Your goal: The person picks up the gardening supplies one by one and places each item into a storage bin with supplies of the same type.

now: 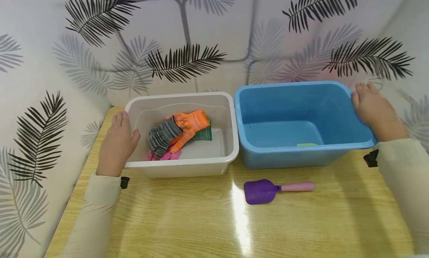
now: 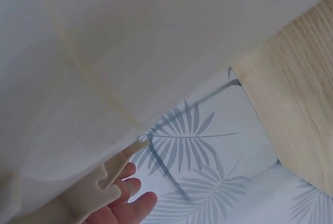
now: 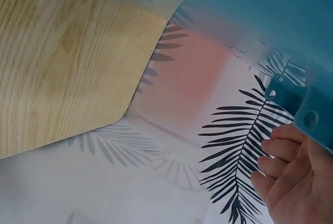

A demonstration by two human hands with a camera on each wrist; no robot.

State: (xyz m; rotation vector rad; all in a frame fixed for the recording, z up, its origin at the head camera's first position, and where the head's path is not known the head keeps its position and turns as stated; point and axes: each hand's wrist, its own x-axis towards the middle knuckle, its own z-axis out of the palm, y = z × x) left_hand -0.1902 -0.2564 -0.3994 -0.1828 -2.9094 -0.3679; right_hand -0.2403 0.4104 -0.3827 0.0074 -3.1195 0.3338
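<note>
At the left end of the beige plastic bin (image 1: 187,170), my left hand (image 1: 118,146) holds the rim, its thumb toward the inside. The left wrist view shows fingertips (image 2: 134,203) just below that rim. Inside the bin lie a grey knit glove (image 1: 164,136), an orange glove (image 1: 191,124), a pink one (image 1: 167,155) and a dark green knit piece (image 1: 203,133), partly overlapping. My right hand (image 1: 377,108) holds the right end of the blue plastic bin (image 1: 285,158). In the right wrist view its fingers (image 3: 278,150) lie under the rim. Something lime green (image 1: 306,144) shows inside the blue bin, mostly hidden by the front wall.
A purple scoop (image 1: 260,191) with a pink handle lies on the wooden table (image 1: 181,220), in front of the blue bin. The two bins stand side by side, nearly touching. Leaf-patterned white cloth (image 1: 214,31) rises behind the table and at both sides.
</note>
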